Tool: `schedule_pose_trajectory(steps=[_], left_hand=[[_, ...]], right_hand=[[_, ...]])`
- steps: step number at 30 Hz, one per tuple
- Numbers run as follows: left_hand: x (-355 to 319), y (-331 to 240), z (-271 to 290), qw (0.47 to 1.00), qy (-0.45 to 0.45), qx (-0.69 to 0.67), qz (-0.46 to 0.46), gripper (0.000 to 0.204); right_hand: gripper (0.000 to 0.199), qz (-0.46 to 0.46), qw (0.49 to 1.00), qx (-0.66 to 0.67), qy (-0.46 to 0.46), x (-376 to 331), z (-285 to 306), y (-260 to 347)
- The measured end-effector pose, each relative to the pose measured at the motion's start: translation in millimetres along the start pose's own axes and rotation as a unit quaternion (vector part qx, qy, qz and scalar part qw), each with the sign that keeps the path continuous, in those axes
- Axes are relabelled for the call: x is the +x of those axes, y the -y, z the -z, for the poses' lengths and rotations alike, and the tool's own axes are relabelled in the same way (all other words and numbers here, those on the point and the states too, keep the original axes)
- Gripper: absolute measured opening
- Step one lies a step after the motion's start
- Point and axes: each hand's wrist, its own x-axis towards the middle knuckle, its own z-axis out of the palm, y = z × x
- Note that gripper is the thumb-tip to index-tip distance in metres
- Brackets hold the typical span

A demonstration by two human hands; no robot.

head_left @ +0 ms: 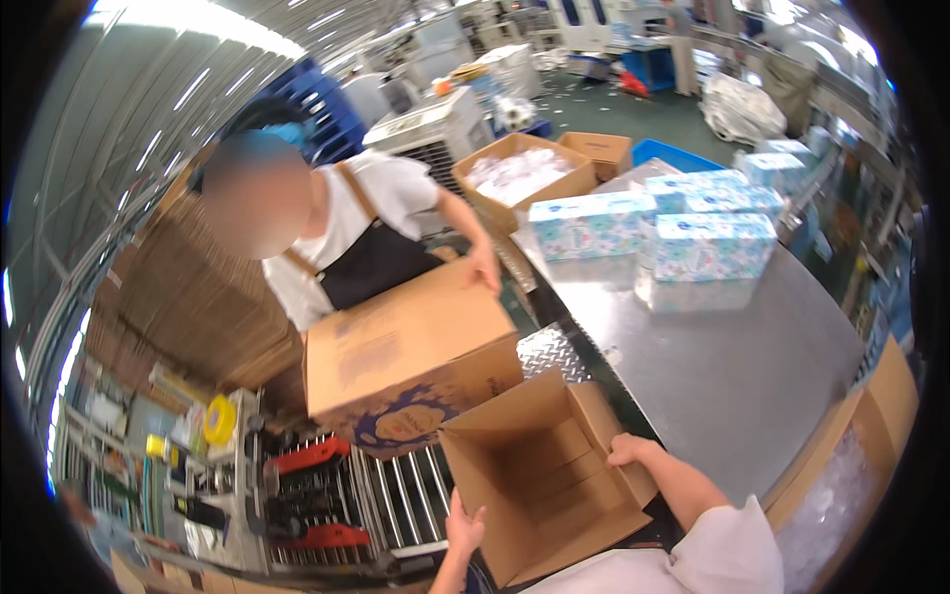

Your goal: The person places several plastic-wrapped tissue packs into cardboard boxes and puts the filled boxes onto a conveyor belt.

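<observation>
An open cardboard box (564, 485) stands in front of me, its inside bare and its top flaps up or folded out. My left hand (464, 525) is closed on its left wall. On the opposite side, my right hand (630, 452) grips the edge by the right flap, fingers curled. Just beyond, a co-worker in a white shirt and dark apron holds a larger closed carton (411, 346) with a printed blue design. That carton is close to my box's far left edge, over the rollers.
Several blue-patterned tissue packs (714, 246) stand on the steel table (732, 346) at right. A roller conveyor (411, 500) with red-armed machinery (312, 495) lies at left. A carton of clear plastic (826, 505) is beside my right arm; another carton (524, 168) stands farther back.
</observation>
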Motion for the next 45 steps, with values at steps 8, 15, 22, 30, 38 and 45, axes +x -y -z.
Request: schedule_pose_trajectory(steps=[8, 15, 22, 30, 38, 45], left_hand=[[26.1, -47.6, -54.8, 0.996, -0.008, 0.084, 0.041, 0.058], [17.3, -74.5, -59.7, 0.984, 0.007, 0.163, 0.073, 0.06], [16.4, -47.2, -65.4, 0.983, -0.02, 0.152, 0.098, 0.063], [10.9, -17.2, -69.7, 0.98, -0.037, 0.176, 0.09, 0.063], [10.5, -55.0, -79.6, 0.971, -0.028, 0.207, 0.114, 0.061], [-1.3, -29.6, -66.7, 0.972, -0.042, 0.188, 0.133, 0.061]], right_hand=[[0.031, 0.13, 0.976, 0.017, -0.171, -48.3, 95.2, -39.4], [0.012, 0.103, 0.677, -0.069, -0.725, -11.8, 312.4, -180.6], [0.032, -0.131, 0.807, -0.067, -0.573, 21.0, 435.8, -244.7], [0.037, -0.028, 0.853, -0.182, -0.489, 86.0, 457.8, -228.8], [0.038, 0.072, 0.835, -0.009, -0.545, 120.0, 475.4, -198.0], [0.04, -0.133, 0.832, -0.03, -0.537, 134.2, 523.5, -224.8]])
